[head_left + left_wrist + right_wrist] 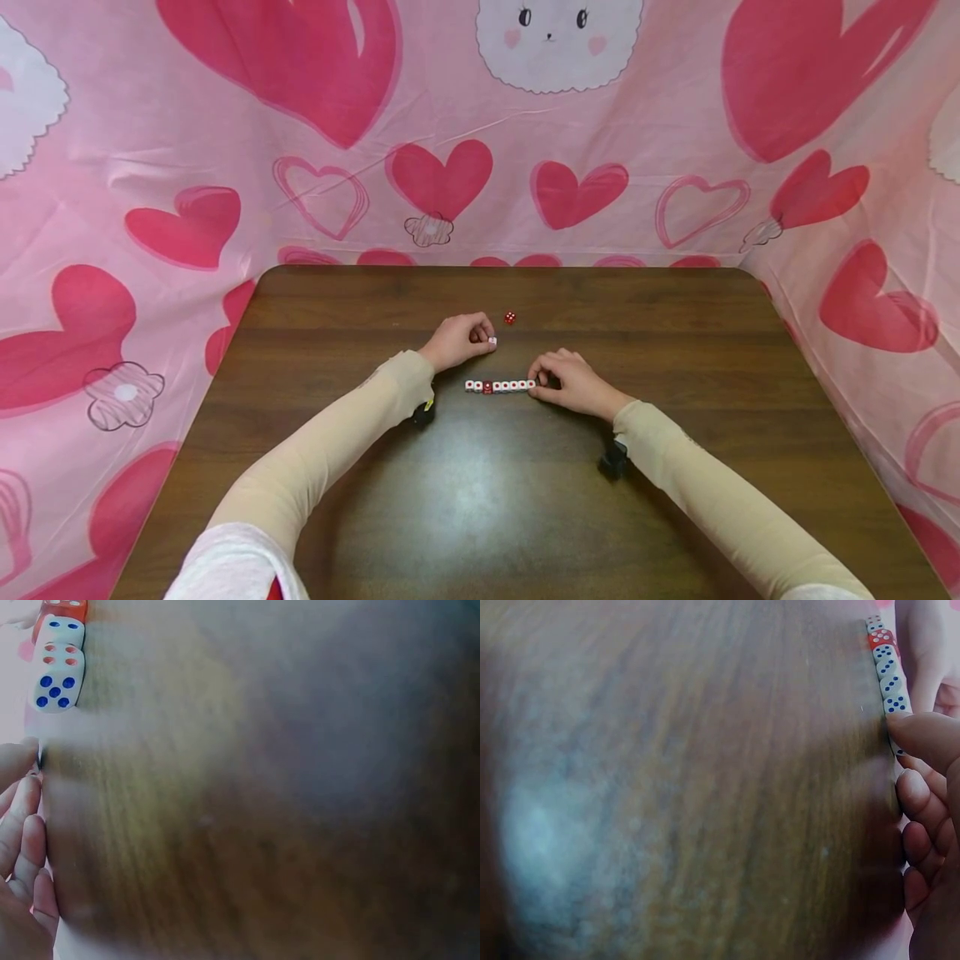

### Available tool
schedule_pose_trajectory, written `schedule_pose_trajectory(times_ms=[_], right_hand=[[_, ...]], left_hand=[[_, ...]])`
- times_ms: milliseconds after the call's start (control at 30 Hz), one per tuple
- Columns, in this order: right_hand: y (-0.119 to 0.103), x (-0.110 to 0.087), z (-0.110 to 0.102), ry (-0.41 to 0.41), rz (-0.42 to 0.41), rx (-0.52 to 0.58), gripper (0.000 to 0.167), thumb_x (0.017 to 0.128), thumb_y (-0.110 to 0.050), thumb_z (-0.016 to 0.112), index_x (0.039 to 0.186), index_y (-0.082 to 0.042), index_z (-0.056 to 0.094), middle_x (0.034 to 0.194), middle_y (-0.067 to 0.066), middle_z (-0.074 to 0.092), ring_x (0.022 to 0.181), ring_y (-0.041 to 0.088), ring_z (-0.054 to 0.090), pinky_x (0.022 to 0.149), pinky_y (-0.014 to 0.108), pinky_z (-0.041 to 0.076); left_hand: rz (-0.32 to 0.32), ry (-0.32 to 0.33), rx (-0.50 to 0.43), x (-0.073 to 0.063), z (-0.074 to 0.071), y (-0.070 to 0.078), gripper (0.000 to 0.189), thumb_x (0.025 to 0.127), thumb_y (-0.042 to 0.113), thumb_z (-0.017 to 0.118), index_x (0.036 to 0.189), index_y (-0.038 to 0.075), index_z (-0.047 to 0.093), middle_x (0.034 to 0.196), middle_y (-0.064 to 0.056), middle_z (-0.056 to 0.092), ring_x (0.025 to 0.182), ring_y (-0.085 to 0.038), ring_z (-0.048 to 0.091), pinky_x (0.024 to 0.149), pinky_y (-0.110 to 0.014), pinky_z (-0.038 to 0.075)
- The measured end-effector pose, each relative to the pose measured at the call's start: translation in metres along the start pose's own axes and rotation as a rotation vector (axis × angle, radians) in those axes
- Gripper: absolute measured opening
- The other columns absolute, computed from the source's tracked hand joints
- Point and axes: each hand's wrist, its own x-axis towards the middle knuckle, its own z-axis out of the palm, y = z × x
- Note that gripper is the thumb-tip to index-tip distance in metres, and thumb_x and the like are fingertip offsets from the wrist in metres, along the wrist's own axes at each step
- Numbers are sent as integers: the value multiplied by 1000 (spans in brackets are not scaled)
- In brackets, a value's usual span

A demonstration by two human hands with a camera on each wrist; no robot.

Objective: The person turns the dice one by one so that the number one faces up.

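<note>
A row of several small dice lies across the middle of the table, mostly white point(506, 386) with one red die point(487, 387) among them. My right hand point(573, 382) is at the right end, thumb and finger pinching the last white die point(897, 744); its thumb covers part of that die. Beyond the row, my left hand point(459, 340) pinches a single white die point(492, 342). This die is mostly hidden in the left wrist view, where the row's left end die point(55, 691) shows five blue pips. Past the left fingertips sits a separate red die point(510, 318).
The brown wooden table point(480, 517) has rounded far corners. Pink cloth with hearts point(442, 179) hangs along its back and sides. A dark wrist device point(424, 412) is under the left wrist, and another device point(613, 460) under the right.
</note>
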Motion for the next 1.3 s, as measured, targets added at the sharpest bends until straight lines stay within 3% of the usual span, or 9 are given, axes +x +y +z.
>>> schedule_pose_trajectory(times_ms=[533,733,1300], right_hand=[[2,-3,3,11,-11,-2,17,92,-25,80,99,-21,65,83,-12,54,84,12,45,82,37,31],[0,-2,2,8,-5,6,17,92,-25,81,99,-21,65,84,-11,54,84,13,44,83,37,30],[0,-1,0,8,5,5,17,92,-25,81,99,-21,65,83,-12,53,83,13,44,83,38,31]], left_hand=[[24,-5,73,-3,1,1,22,93,26,81,105,10,70,92,-1,70,87,-14,63,86,-34,49],[18,8,44,-2,1,0,16,99,27,74,103,11,73,92,-1,70,86,-14,63,83,-34,50],[-1,-18,-45,-4,-1,-1,16,94,22,80,103,10,74,92,-2,71,86,-14,63,83,-31,50]])
